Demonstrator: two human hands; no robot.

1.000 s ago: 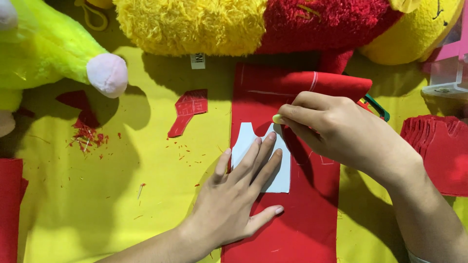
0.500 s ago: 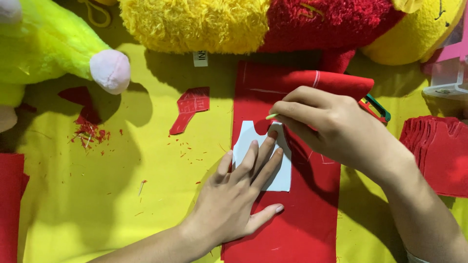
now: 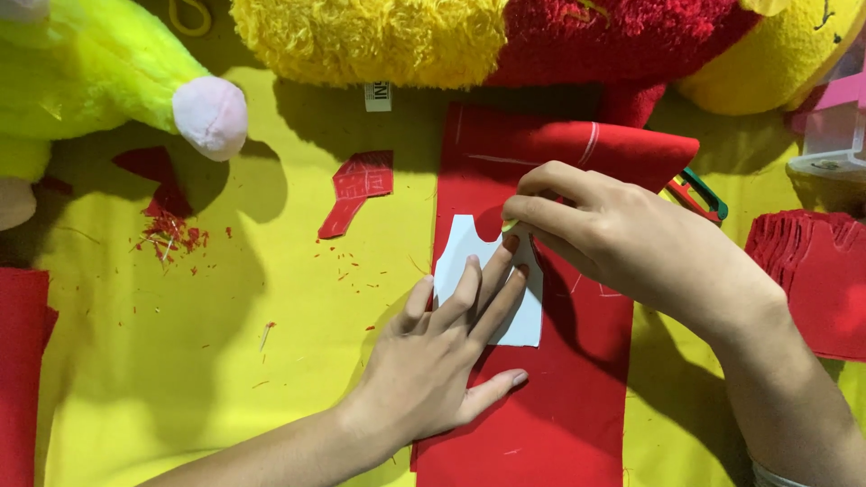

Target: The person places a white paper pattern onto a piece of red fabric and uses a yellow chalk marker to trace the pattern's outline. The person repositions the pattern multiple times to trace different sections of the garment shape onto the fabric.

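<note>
Left hand (image 3: 433, 361) lies flat, fingers spread, pressing a white paper pattern (image 3: 469, 261) down onto a long strip of red felt (image 3: 550, 397) that runs top to bottom over the yellow cloth (image 3: 180, 361) covering the tabletop. Pattern sits in the upper middle of the strip, notched top edge showing, lower right part under the fingers. Right hand (image 3: 622, 243) is pinched shut, thumb and fingertips together on a small pale marker, likely chalk (image 3: 511, 225); only its tip shows, touching the pattern's upper right edge by the notch. Left hand has nothing in its grip, open palm down only. Judged step: tracing the pattern outline onto the felt. To do it well: keep the left palm's weight steady so the paper can't creep, keep fingertips just inside the edge being traced, hold the marker tip tight against the paper edge, slow down at the curved notch, shift the holding fingers only when the marker is lifted. Risk: the felt strip bunches at its folded top end (image 3: 577, 144) and drags the pattern. Around: red felt scrap (image 3: 356, 189) and red trimmings (image 3: 167, 234) to the left, stack of cut red pieces (image 3: 812, 271) at right, scissors with green handle (image 3: 699, 194) partly hidden behind the right hand, plush toys (image 3: 379, 36) along the top.
</note>
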